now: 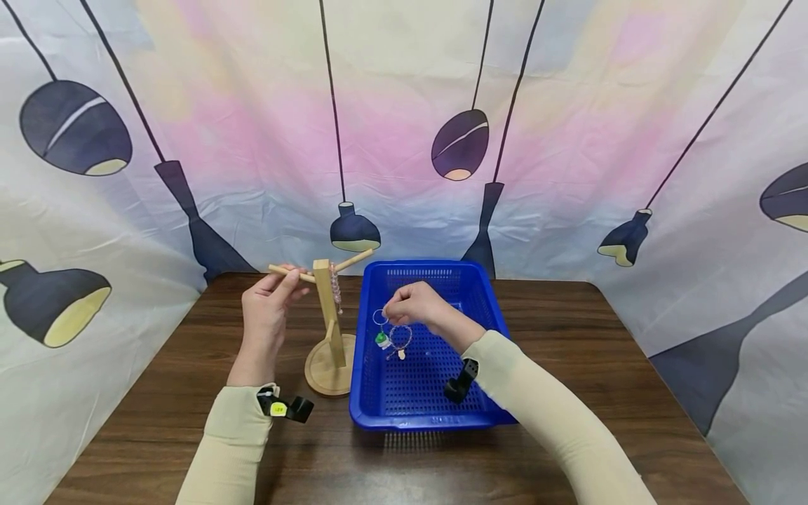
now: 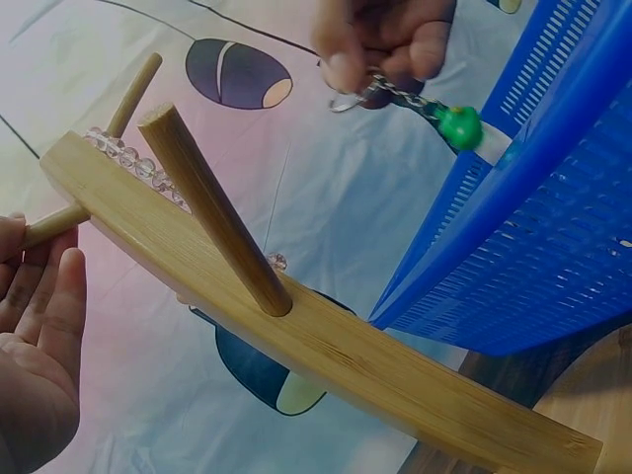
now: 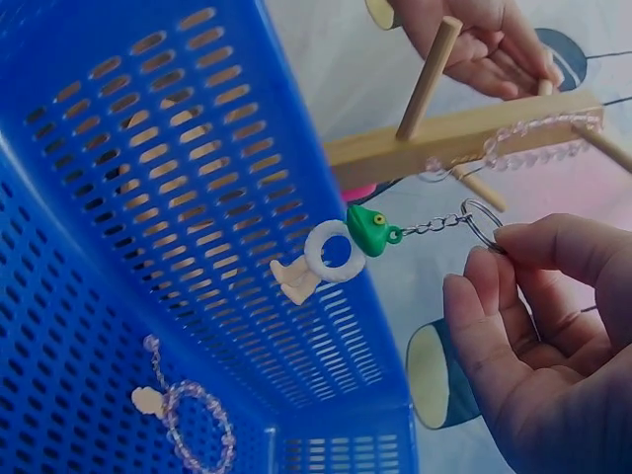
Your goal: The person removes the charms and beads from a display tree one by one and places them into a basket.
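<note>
My right hand [image 1: 419, 305] pinches the metal ring of a keychain [image 3: 371, 233] between thumb and fingers. From its chain hangs a green frog-head figure with a white ring and pale legs, near the basket's left wall. My left hand [image 1: 268, 303] holds a left peg of a wooden stand [image 1: 328, 305], thumb and fingertips around the peg's end. Over another peg of the stand hangs a pink beaded bracelet [image 1: 337, 289]. Inside the blue basket [image 1: 435, 423] lies a second beaded bracelet [image 3: 200, 425] with a pale charm.
The stand's round base [image 1: 325, 372] rests on the dark wooden table [image 1: 568, 344], close beside the basket's left side. A lower peg [image 2: 217, 212] juts out from the post. Behind the table hangs a cloth backdrop [image 1: 404, 105] with printed lamps.
</note>
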Tool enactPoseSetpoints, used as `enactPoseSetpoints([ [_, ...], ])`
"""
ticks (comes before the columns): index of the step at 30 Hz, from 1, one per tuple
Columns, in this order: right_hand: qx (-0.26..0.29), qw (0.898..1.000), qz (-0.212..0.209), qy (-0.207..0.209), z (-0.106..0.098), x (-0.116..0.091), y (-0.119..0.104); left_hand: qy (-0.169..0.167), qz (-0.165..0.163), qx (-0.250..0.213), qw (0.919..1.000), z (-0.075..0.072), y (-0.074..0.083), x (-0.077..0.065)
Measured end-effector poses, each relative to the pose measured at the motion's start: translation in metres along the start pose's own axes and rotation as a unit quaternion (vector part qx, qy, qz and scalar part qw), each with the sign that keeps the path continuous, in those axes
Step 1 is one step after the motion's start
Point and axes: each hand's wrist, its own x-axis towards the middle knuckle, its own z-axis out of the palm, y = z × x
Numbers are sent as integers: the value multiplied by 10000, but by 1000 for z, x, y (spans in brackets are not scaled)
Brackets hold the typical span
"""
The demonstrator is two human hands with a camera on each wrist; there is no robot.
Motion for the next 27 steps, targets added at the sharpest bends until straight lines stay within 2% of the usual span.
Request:
enactPoseSetpoints([
  [5,-166,9998,136,-14,0,5,8,-3,-5,3,10000,-1,-1,0],
  [13,-196,9990,263,-314,0,12,22,2,2,-53,10000,-1,0,0],
  [27,-105,9979,612,-198,4,28,41,24,-68,-26,10000,0,0,1],
])
